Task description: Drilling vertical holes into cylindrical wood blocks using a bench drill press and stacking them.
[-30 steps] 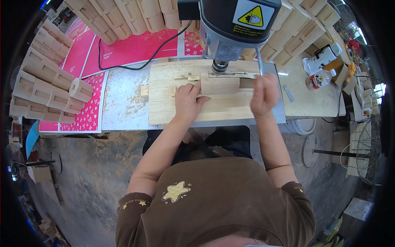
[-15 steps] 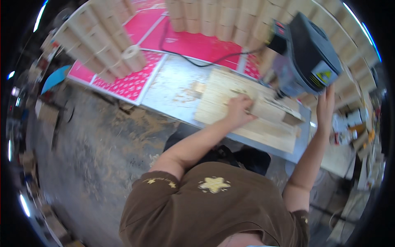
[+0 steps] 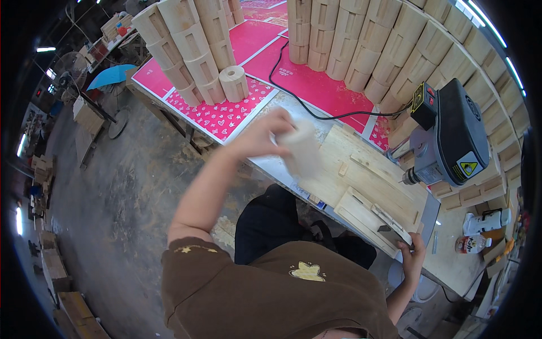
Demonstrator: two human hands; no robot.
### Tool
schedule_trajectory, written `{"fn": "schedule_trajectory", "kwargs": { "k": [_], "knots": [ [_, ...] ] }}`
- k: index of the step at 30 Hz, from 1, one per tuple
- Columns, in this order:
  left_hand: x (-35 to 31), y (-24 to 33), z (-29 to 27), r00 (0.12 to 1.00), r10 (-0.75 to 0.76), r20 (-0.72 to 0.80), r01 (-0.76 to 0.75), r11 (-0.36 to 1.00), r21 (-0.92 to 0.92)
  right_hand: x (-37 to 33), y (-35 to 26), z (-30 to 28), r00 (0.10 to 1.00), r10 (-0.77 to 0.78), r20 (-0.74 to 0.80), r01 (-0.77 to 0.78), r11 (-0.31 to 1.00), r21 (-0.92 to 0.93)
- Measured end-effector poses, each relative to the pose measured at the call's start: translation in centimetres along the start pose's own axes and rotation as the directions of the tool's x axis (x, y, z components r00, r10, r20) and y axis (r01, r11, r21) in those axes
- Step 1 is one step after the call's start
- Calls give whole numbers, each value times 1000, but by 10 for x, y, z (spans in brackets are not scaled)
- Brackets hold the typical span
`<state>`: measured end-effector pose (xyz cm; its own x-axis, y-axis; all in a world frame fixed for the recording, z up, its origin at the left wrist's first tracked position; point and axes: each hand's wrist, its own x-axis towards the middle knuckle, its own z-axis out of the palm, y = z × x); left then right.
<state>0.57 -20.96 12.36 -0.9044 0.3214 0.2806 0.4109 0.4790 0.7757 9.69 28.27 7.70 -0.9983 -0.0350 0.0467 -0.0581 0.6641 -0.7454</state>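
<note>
A pale wooden cylinder (image 3: pixel 304 149), smeared by motion, is gripped at its upper left end by my left hand (image 3: pixel 265 135), above the left part of the work surface. My right hand (image 3: pixel 415 254) closes its fingers on the right end of a wooden jig (image 3: pixel 367 217), where a flat strip runs along the top. The jig lies on a light wooden board (image 3: pixel 344 148) carrying thin raised strips. A bench drill press (image 3: pixel 460 133) stands over the board's right side, its chuck (image 3: pixel 413 176) clear of the jig.
Stacked wooden cylinders (image 3: pixel 361 51) line the back, with more stacks (image 3: pixel 192 53) and a single cylinder (image 3: pixel 234 85) at the left on pink patterned sheets (image 3: pixel 226 116). A black cable (image 3: pixel 307 107) crosses behind the board. Bottles (image 3: pixel 473 244) stand at the right.
My left hand has lifted the wooden cylinder off the board and carried it left. My right hand has come down from the drill press to the jig's end. The view has shifted.
</note>
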Motion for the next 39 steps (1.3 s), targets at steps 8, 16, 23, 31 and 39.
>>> {"fn": "schedule_trajectory", "kwargs": {
  "k": [8,16,23,31,39],
  "knots": [
    [63,-61,-153,877,-72,-476,430,560,708,-5,6,14,991,-35,-128,46,995,88],
    [110,-74,-156,666,-375,-645,745,289,602,-13,1,14,987,0,-160,7,999,43],
    [119,-76,-149,613,-389,-688,785,200,587,-11,-15,13,988,-35,-153,33,999,-19],
    [145,-49,-140,671,-293,-681,741,312,595,-12,-12,16,983,-23,-184,25,1000,6],
    [321,54,-156,800,275,-533,79,833,548,-8,-22,12,977,41,-208,-30,998,52]
  ]
}}
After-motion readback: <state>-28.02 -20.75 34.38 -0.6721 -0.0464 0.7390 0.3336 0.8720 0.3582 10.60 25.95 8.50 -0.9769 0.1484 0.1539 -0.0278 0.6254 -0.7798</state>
